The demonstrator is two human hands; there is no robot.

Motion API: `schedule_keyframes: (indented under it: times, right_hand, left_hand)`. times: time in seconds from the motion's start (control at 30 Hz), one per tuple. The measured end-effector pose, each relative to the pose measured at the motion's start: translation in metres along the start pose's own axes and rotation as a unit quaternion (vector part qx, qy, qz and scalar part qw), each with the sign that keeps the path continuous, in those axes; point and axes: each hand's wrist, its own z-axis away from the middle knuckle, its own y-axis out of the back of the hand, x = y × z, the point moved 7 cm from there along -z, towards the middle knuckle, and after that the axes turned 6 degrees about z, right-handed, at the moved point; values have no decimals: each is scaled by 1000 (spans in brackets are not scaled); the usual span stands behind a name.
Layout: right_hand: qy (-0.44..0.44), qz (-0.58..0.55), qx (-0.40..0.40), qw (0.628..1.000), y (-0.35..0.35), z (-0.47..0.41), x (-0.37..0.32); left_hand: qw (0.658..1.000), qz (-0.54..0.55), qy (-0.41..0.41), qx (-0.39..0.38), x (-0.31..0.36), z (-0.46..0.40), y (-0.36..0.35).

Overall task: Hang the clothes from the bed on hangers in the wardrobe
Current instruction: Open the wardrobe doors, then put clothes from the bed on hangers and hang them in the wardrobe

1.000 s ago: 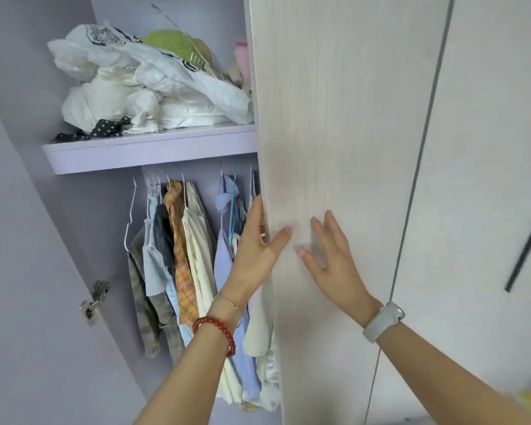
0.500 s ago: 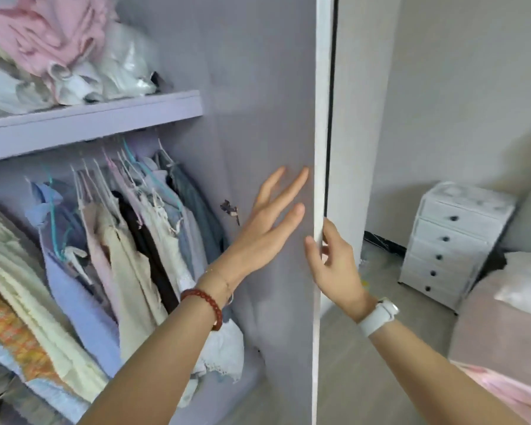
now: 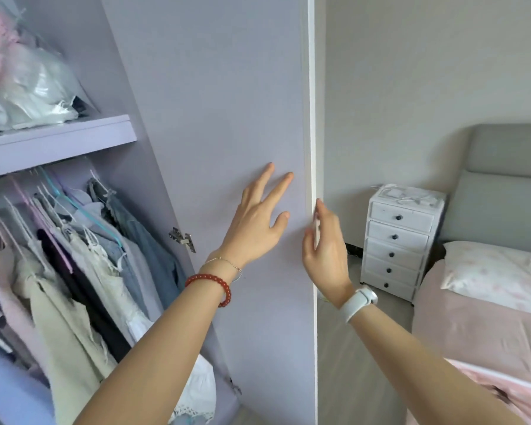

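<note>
The wardrobe door [image 3: 221, 148] stood swung open, its lilac inner face toward the camera and its white edge running straight down the middle of the view. The left hand [image 3: 255, 225] lay flat against that inner face, fingers straight and spread, gripping nothing. The right hand [image 3: 325, 250] was at the door's outer edge, its fingers loosely bent beside the white strip; whether they actually pinched the edge could not be told. The two hands were apart, one on each side of the edge. A red bead bracelet [image 3: 210, 285] and a thin chain circled the left wrist, and a white watch [image 3: 359, 303] sat on the right. Inside the wardrobe, left of the door, clothes [image 3: 83, 280] hung crowded on hangers [image 3: 74, 207] under a lilac shelf [image 3: 58, 142], which carried bundles in clear plastic bags [image 3: 34, 84]. A metal hinge [image 3: 183, 239] showed where the door met the wardrobe. To the right, beyond the door, a small white chest of drawers [image 3: 399, 240] stood against the wall beside the bed [image 3: 472, 326], which had a pink sheet, a pale pillow [image 3: 497, 271] and a grey headboard.
</note>
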Motion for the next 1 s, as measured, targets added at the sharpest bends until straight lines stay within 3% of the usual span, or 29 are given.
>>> schedule_keyframes:
  times: [0.1, 0.17, 0.23, 0.5, 0.63, 0.77, 0.9, 1.0]
  right_hand:
    - [135, 65, 103, 983, 9, 19, -46]
    - [219, 75, 90, 969, -8, 34, -77]
    - [248, 61, 33, 966, -43, 45, -93]
    - [186, 23, -225, 956, -220, 61, -117]
    - [153, 5, -278, 948, -300, 47, -126]
    - [123, -16, -298, 946, -382, 0, -135]
    - [81, -27, -275, 958, -452, -59, -142]
    - [64, 9, -306, 950, -494, -90, -151]
  left_hand:
    - [997, 21, 31, 62, -20, 28, 17]
    - [992, 12, 68, 105, -43, 56, 30]
    - [987, -23, 106, 123, -72, 88, 46]
    - [933, -200, 258, 151, -201, 195, 149]
    - [908, -254, 290, 165, -252, 208, 187]
    - [901, -312, 251, 165, -302, 171, 212]
    - [901, -349, 249, 72, -353, 111, 222]
    - [877, -357, 320, -30, -405, 88, 214]
